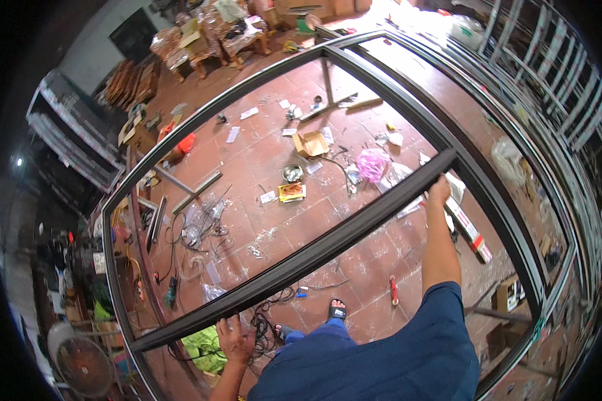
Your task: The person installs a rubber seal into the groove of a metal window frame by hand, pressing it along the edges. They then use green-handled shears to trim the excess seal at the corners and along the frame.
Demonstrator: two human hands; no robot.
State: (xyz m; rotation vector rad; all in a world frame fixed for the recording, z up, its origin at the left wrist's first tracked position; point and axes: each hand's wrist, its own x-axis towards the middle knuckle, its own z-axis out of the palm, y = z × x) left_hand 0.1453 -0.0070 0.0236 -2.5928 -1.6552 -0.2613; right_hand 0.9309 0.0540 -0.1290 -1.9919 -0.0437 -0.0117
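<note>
A large dark metal window frame (390,100) spans most of the view, raised above the tiled floor. Its thick crossbar (301,257) slants from the lower left up to the right. At the bar's lower left part is my left hand (235,342), its fingers stretched up against the near edge and the thumb apart. My right hand (439,190) grips the bar close to its upper right end, the fingertips partly hidden by it. Through the frame's openings show the floor and my sandalled feet.
On the floor lie a cardboard box (310,144), a metal bowl (292,174), a pink plastic bag (372,165), a red-handled tool (394,291), tangled cables (266,324) and scraps. A round fan (83,361) stands at lower left. Metal ladder-like racks (548,60) line the right.
</note>
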